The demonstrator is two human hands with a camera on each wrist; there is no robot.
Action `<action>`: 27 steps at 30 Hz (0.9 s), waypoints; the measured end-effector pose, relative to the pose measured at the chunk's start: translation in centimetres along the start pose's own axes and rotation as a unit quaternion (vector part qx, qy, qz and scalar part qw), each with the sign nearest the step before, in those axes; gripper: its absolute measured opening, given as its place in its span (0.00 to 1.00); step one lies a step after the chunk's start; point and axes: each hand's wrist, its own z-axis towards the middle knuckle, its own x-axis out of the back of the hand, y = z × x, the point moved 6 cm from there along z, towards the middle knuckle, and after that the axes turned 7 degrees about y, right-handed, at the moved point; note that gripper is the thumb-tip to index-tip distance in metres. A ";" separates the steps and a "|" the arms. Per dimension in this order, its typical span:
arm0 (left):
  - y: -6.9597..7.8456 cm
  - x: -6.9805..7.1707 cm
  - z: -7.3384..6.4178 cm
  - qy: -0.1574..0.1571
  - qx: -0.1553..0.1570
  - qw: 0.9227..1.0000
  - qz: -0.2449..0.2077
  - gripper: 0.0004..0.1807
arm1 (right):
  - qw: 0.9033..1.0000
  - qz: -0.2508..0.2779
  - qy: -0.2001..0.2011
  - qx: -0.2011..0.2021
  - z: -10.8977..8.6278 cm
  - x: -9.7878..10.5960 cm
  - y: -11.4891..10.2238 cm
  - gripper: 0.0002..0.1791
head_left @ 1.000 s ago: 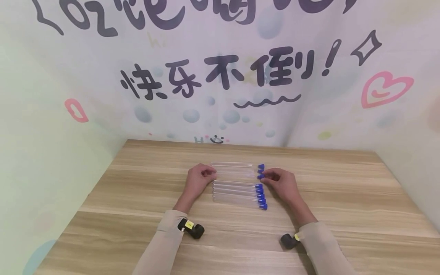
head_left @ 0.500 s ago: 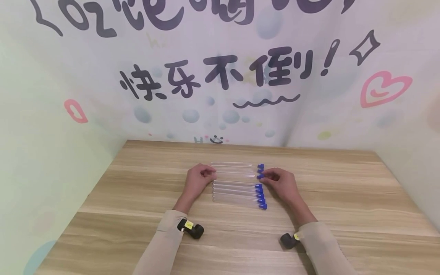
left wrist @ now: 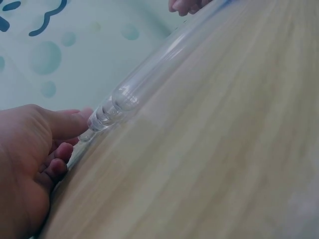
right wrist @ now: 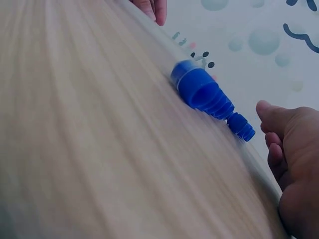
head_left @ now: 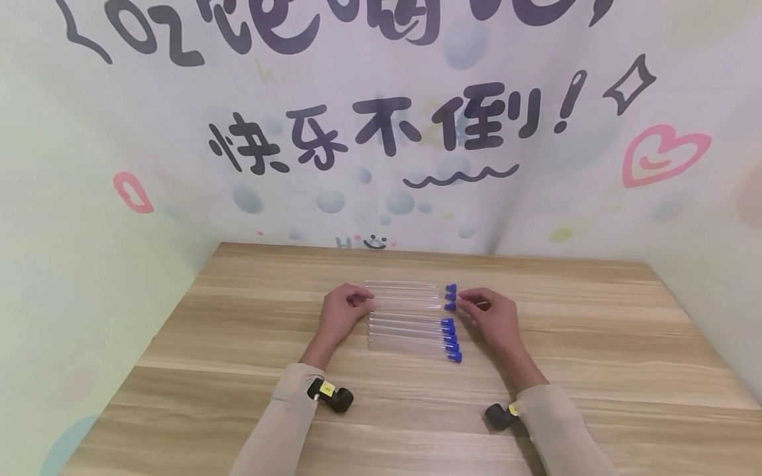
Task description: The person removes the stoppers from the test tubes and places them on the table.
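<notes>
Clear test tubes (head_left: 407, 318) lie side by side on the table, their blue caps (head_left: 454, 339) to the right. Three tubes (head_left: 401, 285) at the back have blue caps (head_left: 450, 297) just off their right ends. My left hand (head_left: 347, 309) pinches the rounded left end of a back tube between thumb and fingers; the nearer tubes (left wrist: 127, 97) partly hide this grip in the left wrist view. Just right of the back caps, my right hand (head_left: 495, 317) holds nothing, its fingers loosely bent. In the right wrist view its thumb stands apart from the blue caps (right wrist: 241, 127).
The wood-grain table (head_left: 250, 317) meets a white printed cloth (head_left: 333, 218) along its back edge. Black wrist cameras (head_left: 340, 399) sit on both sleeves, low over the table.
My right hand has let go of the third blue cap from the back and shifted slightly right. My left hand stays where it was.
</notes>
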 end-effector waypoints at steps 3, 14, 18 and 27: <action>0.0 0.1 0.0 0.002 0.000 1.000 -0.002 0.08 | 1.000 0.009 0.002 -0.009 -0.1 0.1 0.0 0.14; -0.2 0.8 -0.4 0.019 0.034 0.999 -0.025 0.08 | 0.999 0.035 -0.013 -0.020 -1.0 -0.2 -0.5 0.13; -0.3 1.0 -0.6 0.035 0.044 0.998 -0.021 0.07 | 0.998 0.048 -0.031 -0.023 -1.3 -0.5 -0.6 0.14; -0.3 0.7 -1.7 0.043 0.051 0.997 -0.032 0.07 | 0.997 0.048 -0.056 -0.024 -1.8 -0.7 -0.4 0.13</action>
